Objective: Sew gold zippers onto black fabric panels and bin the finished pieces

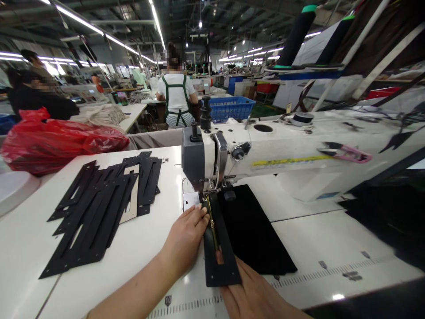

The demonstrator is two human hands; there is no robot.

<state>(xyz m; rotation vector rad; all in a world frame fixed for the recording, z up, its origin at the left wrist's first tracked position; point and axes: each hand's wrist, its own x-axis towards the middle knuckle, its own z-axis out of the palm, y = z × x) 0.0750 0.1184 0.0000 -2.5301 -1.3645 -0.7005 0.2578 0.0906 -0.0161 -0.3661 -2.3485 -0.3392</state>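
Observation:
A black slotted strip (224,266) lies lengthwise under the head of a sewing machine (199,159), its far end at the presser foot. Inside the slot runs a brass-coloured zipper (212,223), with a small brownish patch at its near end. My left hand (188,237) has its fingers together, fingertips pressing the strip's left edge close to the needle area. At the near end, my right hand (250,290) grips the strip from its right side and below; some of its fingers are hidden. A black fabric panel (255,235) lies flat to the strip's right.
Overlapping black slotted pieces (99,212) are heaped on the white table's left side. Behind them sits a red plastic bag (59,141). Pink-handled snips (348,151) rest on the machine arm. Beyond are a blue basket (232,108) and a person (175,93) facing away.

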